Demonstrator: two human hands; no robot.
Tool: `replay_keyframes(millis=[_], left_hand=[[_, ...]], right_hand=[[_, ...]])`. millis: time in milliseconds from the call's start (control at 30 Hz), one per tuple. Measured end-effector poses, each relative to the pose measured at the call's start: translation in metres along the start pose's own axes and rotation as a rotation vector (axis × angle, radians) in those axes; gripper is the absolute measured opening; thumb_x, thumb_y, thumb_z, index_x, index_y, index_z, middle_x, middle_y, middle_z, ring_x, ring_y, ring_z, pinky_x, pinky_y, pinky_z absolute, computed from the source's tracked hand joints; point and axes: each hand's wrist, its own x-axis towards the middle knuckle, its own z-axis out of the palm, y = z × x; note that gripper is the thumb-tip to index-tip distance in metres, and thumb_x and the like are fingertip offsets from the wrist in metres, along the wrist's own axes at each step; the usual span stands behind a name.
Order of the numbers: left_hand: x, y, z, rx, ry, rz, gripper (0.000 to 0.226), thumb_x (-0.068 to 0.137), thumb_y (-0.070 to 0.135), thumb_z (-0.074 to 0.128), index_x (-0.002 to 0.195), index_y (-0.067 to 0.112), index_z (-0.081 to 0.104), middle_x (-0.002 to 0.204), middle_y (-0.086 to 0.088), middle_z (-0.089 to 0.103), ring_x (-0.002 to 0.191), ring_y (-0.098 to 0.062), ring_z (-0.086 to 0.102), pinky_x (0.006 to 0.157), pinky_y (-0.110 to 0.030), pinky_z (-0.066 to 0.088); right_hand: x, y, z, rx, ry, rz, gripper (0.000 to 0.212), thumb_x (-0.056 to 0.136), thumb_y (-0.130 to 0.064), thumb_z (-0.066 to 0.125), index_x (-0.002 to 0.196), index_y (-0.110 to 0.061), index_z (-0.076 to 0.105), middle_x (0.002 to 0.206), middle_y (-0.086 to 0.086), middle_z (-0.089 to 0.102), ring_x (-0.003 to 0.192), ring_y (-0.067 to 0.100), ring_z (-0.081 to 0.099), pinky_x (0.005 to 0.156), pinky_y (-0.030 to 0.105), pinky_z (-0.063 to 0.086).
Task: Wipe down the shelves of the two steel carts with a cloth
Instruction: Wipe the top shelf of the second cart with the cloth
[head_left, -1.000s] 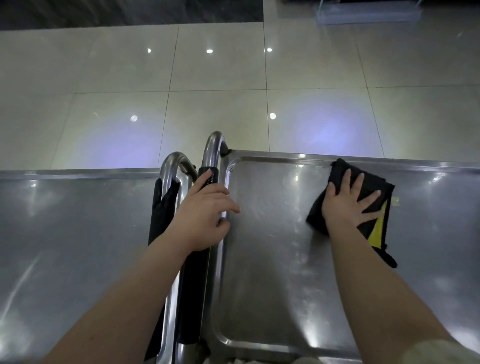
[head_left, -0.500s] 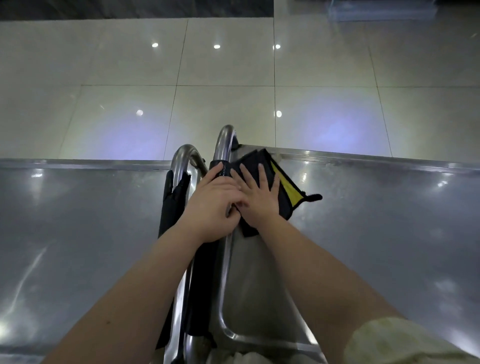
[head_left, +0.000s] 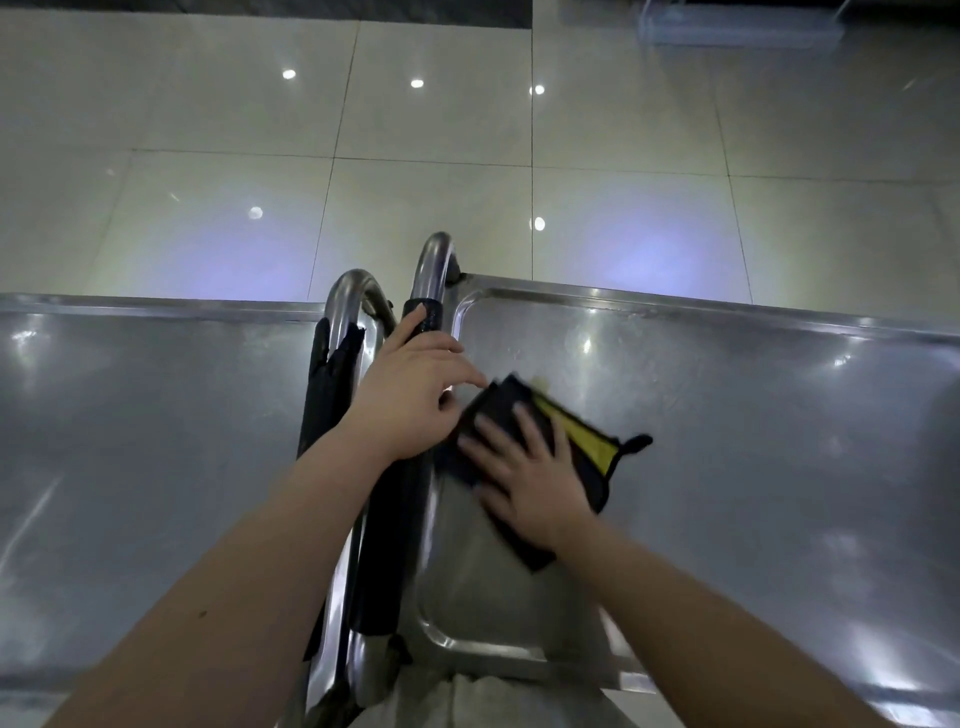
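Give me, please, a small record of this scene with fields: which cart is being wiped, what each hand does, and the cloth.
cart being wiped: right cart top shelf
other cart: left cart top shelf, beside it, untouched
cloth: black cloth with yellow part, flat on the right shelf near its left edge
right hand: pressed flat on the cloth, blurred
left hand: on the black-wrapped handle of the right cart
floor: glossy tiles

- Right hand (head_left: 535, 483) & black-yellow cloth (head_left: 566, 447) motion-blurred; cloth mostly hidden under palm.
- Left hand (head_left: 410, 400) covers part of padded cart handle (head_left: 384, 545).
- Both steel shelves, left (head_left: 130, 441) & right (head_left: 753, 467), cut off by frame edges.
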Motion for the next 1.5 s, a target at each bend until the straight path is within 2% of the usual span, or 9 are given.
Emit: replay_keyframes(millis=[100, 267, 367, 533, 733, 867, 967, 1100, 1500], left_hand=[[0.0, 0.001, 0.0, 0.013, -0.005, 0.001, 0.044, 0.067, 0.006, 0.061, 0.102, 0.031, 0.073, 0.094, 0.011, 0.071, 0.114, -0.011, 0.053, 0.12, -0.038, 0.005], [0.003, 0.003, -0.002, 0.141, -0.089, -0.025, 0.047, 0.07, 0.014, 0.061, 0.109, 0.038, 0.068, 0.102, 0.013, 0.068, 0.124, -0.007, 0.044, 0.12, -0.035, -0.003], [0.003, 0.009, -0.007, 0.187, -0.13, -0.035, 0.047, 0.074, 0.017, 0.057, 0.114, 0.039, 0.065, 0.108, 0.013, 0.067, 0.128, -0.006, 0.039, 0.119, -0.034, -0.008], [0.007, 0.035, -0.009, 0.404, -0.337, -0.107, 0.055, 0.08, 0.007, 0.05, 0.13, 0.03, 0.053, 0.136, 0.002, 0.052, 0.144, -0.018, 0.017, 0.114, -0.043, -0.017], [-0.025, 0.098, 0.065, 0.107, -0.367, -0.184, 0.059, 0.095, 0.017, 0.043, 0.149, 0.024, 0.023, 0.158, -0.004, 0.019, 0.146, -0.025, 0.01, 0.119, -0.041, 0.007], [-0.061, 0.098, 0.127, 0.031, -0.369, -0.451, 0.061, 0.102, 0.027, 0.03, 0.154, 0.02, -0.001, 0.162, -0.004, -0.007, 0.148, -0.026, -0.008, 0.119, -0.039, -0.003], [-0.081, 0.087, 0.15, 0.071, -0.247, -0.429, 0.061, 0.101, 0.032, 0.029, 0.154, 0.021, 0.0, 0.162, -0.001, -0.007, 0.148, -0.024, -0.008, 0.118, -0.037, -0.006], [-0.085, 0.079, 0.16, 0.07, -0.172, -0.387, 0.064, 0.099, 0.039, 0.033, 0.154, 0.026, 0.004, 0.16, 0.006, -0.004, 0.148, -0.017, -0.009, 0.118, -0.034, -0.007], [-0.082, 0.077, 0.158, 0.16, -0.239, -0.387, 0.064, 0.096, 0.041, 0.04, 0.153, 0.023, 0.017, 0.162, 0.002, 0.006, 0.147, -0.023, 0.007, 0.116, -0.044, 0.01]], right_hand=[[0.068, 0.053, -0.018, 0.031, -0.007, 0.276, 0.06, 0.092, -0.065, 0.008, 0.15, -0.05, 0.0, 0.163, -0.015, 0.0, 0.149, 0.03, -0.007, 0.112, 0.063, -0.007], [0.098, 0.071, -0.025, 0.122, -0.012, 0.564, 0.059, 0.095, -0.063, 0.009, 0.148, -0.049, -0.011, 0.161, -0.015, -0.014, 0.146, 0.03, -0.022, 0.107, 0.062, -0.02], [0.058, 0.031, -0.015, 0.068, -0.039, 0.438, 0.06, 0.094, -0.063, 0.006, 0.149, -0.047, -0.011, 0.162, -0.012, -0.011, 0.146, 0.032, -0.02, 0.106, 0.06, -0.024], [-0.076, -0.018, 0.024, -0.024, -0.077, 0.001, 0.065, 0.093, -0.062, 0.029, 0.153, -0.042, 0.016, 0.161, -0.009, 0.019, 0.148, 0.036, 0.006, 0.111, 0.066, 0.006], [-0.145, 0.003, 0.04, -0.07, -0.129, -0.148, 0.059, 0.097, -0.064, 0.022, 0.152, -0.045, 0.014, 0.162, -0.013, 0.011, 0.149, 0.035, 0.009, 0.11, 0.068, 0.009], [-0.089, 0.057, 0.009, -0.019, -0.022, 0.123, 0.058, 0.096, -0.063, 0.019, 0.151, -0.046, 0.012, 0.161, -0.01, 0.02, 0.148, 0.037, 0.01, 0.113, 0.066, 0.011], [-0.029, 0.111, -0.013, 0.057, -0.002, 0.433, 0.059, 0.093, -0.066, 0.004, 0.148, -0.051, -0.008, 0.162, -0.014, -0.005, 0.148, 0.032, -0.013, 0.114, 0.062, -0.009], [0.024, 0.154, -0.031, 0.133, -0.037, 0.627, 0.059, 0.096, -0.065, 0.01, 0.15, -0.049, -0.007, 0.162, -0.014, -0.012, 0.147, 0.032, -0.018, 0.113, 0.063, -0.011], [-0.197, 0.041, 0.044, 0.098, 0.011, 0.344, 0.061, 0.097, -0.063, 0.022, 0.153, -0.04, 0.017, 0.162, -0.006, 0.017, 0.149, 0.036, 0.007, 0.115, 0.063, 0.007]])
